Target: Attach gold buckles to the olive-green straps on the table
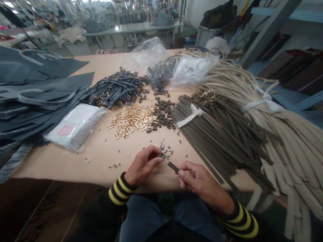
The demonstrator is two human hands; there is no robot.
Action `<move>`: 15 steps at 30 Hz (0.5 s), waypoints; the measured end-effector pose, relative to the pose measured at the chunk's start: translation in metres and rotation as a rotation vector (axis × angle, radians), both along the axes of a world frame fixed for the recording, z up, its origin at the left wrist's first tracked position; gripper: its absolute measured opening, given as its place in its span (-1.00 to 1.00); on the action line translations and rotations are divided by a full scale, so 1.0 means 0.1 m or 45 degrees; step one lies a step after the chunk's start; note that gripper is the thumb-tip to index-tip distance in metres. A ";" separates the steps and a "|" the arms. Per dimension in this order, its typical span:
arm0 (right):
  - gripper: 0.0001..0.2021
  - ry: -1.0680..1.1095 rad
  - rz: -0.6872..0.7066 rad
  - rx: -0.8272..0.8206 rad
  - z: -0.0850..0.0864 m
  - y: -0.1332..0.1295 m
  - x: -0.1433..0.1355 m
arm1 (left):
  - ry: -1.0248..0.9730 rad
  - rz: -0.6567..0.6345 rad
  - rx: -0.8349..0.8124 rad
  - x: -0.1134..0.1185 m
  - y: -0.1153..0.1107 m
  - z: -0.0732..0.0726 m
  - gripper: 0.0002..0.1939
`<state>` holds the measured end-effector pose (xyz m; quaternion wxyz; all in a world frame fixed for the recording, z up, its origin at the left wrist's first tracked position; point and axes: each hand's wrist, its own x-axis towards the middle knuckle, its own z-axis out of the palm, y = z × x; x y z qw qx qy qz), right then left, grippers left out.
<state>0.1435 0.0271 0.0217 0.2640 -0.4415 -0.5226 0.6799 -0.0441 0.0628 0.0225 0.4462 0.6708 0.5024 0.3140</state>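
Observation:
My left hand (146, 163) is closed, thumb and fingertips pinching a small dark loop (161, 155) near the table's front edge. To its right my right hand (193, 176) pinches a short dark olive strap (173, 167), whose free end points up and left toward the loop without touching it. Small dark pieces (168, 152) lie scattered just beyond the fingertips. Farther back is a pile of gold rectangular buckles (133, 119), with a heap of dark olive loops (165, 112) beside it.
Long olive straps (209, 134) tied with a white band lie to the right, beside beige straps (285, 134). Dark blue buckled straps (116, 89), blue panels (37, 104) and a white plastic-wrapped packet (77, 126) are at the left. Clear plastic bags (193, 69) lie at the back.

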 end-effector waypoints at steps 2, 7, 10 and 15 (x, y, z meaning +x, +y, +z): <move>-0.77 -0.035 0.027 0.031 0.03 -0.04 0.01 | -0.199 0.036 -0.099 0.03 -0.21 0.00 -0.88; -0.82 -0.153 0.107 0.083 0.06 -0.11 -0.01 | -0.277 0.084 -0.186 0.06 -0.47 -0.04 -0.85; -0.85 -0.262 0.209 0.097 0.12 -0.11 0.02 | -0.144 -0.023 -0.073 0.06 -0.53 -0.04 -0.91; -0.83 -0.316 0.416 0.161 0.18 -0.14 0.09 | -0.011 -0.274 0.114 0.12 -0.63 0.00 -0.97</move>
